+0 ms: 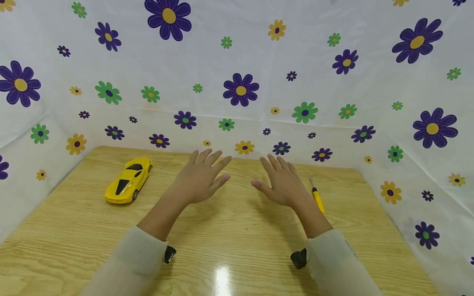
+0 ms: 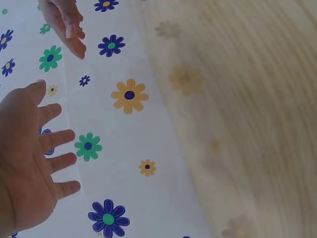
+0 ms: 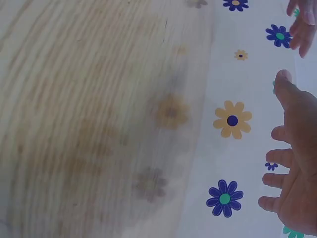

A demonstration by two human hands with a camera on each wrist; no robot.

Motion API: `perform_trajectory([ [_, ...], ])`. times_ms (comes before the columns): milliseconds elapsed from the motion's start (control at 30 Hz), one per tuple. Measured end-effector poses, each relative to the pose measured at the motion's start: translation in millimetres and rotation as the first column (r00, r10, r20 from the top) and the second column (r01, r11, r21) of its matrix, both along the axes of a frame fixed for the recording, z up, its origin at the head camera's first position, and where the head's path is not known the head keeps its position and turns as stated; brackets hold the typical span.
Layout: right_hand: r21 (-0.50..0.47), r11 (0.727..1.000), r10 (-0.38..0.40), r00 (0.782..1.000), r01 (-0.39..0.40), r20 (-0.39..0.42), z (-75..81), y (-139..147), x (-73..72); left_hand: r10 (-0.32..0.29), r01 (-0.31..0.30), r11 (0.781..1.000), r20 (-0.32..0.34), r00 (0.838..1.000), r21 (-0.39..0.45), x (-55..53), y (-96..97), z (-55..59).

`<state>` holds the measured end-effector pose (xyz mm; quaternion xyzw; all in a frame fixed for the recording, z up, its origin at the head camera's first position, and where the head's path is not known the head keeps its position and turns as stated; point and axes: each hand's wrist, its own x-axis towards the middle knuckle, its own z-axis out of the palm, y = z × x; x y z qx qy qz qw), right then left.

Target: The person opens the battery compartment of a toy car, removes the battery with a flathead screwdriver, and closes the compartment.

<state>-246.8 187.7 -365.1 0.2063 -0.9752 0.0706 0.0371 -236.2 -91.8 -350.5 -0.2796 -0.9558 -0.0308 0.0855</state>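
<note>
My left hand point(image 1: 201, 176) hovers over the middle of the table, palm down, its fingers spread and holding nothing. To its left a yellow toy car point(image 1: 128, 181) with black windows stands on the table, apart from the hand. My right hand point(image 1: 281, 181) is also raised with spread fingers and nothing in it. A screwdriver point(image 1: 317, 198) with a yellow and black handle lies just right of that hand, partly behind the wrist. Both wrist views show the left hand point(image 2: 25, 153) and right hand point(image 3: 299, 153) with fingers apart; neither car nor screwdriver appears there.
The wooden table point(image 1: 222, 238) has a glossy surface with a light reflection near the front. A white cloth point(image 1: 207, 61) with purple, green and yellow flowers hangs behind it and along both sides. Dark wrist cameras point(image 1: 299, 259) sit at the sleeve cuffs.
</note>
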Motion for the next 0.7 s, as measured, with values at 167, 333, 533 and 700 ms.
perform_trajectory([
  [167, 0.009, 1.000, 0.020, 1.000, -0.020, -0.002, 5.9, -8.2, -3.8, -0.044, 0.047, 0.998, -0.056, 0.997, 0.038, -0.5, -13.4, 13.4],
  [333, 0.019, 0.999, 0.038, 0.999, -0.038, 0.004, 14.3, -20.8, -5.7, -0.030, 0.032, 0.999, -0.067, 0.997, 0.038, -1.9, -32.6, 21.4],
  [533, 0.021, 0.997, 0.073, 0.997, -0.074, 0.005, 24.6, -38.0, -9.0, 0.008, -0.007, 0.999, -0.046, 0.999, 0.035, -1.9, -61.4, 25.5],
  [700, 0.029, 0.992, 0.120, 0.993, -0.120, -0.015, 31.4, -54.5, -12.6, 0.046, -0.044, 0.998, -0.019, 0.999, 0.052, -1.8, -88.1, 26.1],
])
